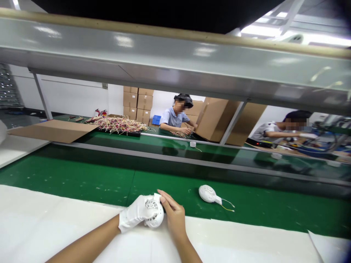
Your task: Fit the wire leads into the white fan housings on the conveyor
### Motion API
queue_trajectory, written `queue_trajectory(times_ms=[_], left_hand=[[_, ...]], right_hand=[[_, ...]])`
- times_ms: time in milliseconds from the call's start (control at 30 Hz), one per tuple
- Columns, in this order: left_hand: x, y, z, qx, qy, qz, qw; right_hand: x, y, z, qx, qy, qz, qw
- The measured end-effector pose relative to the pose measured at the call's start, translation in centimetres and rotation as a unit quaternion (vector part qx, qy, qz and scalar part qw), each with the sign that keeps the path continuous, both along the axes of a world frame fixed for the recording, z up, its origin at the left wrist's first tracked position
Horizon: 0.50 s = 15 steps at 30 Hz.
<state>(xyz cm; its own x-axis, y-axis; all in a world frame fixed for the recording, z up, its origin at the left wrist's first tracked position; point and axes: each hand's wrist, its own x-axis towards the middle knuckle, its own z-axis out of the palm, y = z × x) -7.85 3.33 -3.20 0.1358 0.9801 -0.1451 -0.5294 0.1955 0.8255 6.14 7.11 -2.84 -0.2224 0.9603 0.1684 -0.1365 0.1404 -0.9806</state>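
Observation:
My left hand (pixel 136 213), in a white glove, is closed around a white round housing (pixel 155 218) with a web-like grille, which looks like a small fan head. Its short neck (pixel 157 197) points up and away from me. My bare right hand (pixel 174 215) pinches that neck between thumb and fingers; the fingertips partly hide behind it. Farther right, a similar white housing (pixel 207 193) lies on the green belt, two thin wires (pixel 228 206) trailing from its neck.
White covering (pixel 82 233) spans the near edge, before the green belt (pixel 90 179). Past a metal rail (pixel 153 157) lie a heap of wires (pixel 117 124), cardboard (pixel 55 130) and a small white part (pixel 193 144). Two people work opposite. A shelf (pixel 164 54) hangs overhead.

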Motion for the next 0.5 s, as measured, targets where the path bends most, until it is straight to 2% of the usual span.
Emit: queue_trajectory(times_ms=[133,200,267,333,367,400,467,500], left_hand=[[0.3,-0.2,0.7,0.019,0.011,-0.029,0.999],[0.3,-0.1,0.9,0.03,0.009,-0.036,0.999],[0.1,0.2,0.9,0.033,-0.009,-0.023,0.999],[-0.1,0.9,0.7,0.022,-0.049,0.0,0.999],[-0.3,1.2,0.6,0.014,-0.074,0.011,0.997],[-0.3,1.5,0.5,0.006,-0.1,0.011,0.995],[-0.5,1.9,0.4,-0.005,-0.146,-0.01,0.989],[-0.5,1.9,0.4,-0.007,-0.16,-0.025,0.987]], right_hand=[[-0.3,0.2,0.0,0.006,-0.009,0.023,1.0],[-0.4,0.5,0.7,0.006,-0.015,-0.001,1.0],[-0.1,0.5,2.3,0.013,-0.033,-0.055,0.998],[0.5,-0.3,4.8,0.036,-0.063,-0.072,0.995],[0.8,-1.1,6.1,0.057,-0.083,-0.043,0.994],[1.1,-2.2,7.3,0.089,-0.115,0.016,0.989],[1.6,-4.9,9.1,0.135,-0.222,0.163,0.952],[1.7,-6.3,9.4,0.124,-0.279,0.232,0.924]])
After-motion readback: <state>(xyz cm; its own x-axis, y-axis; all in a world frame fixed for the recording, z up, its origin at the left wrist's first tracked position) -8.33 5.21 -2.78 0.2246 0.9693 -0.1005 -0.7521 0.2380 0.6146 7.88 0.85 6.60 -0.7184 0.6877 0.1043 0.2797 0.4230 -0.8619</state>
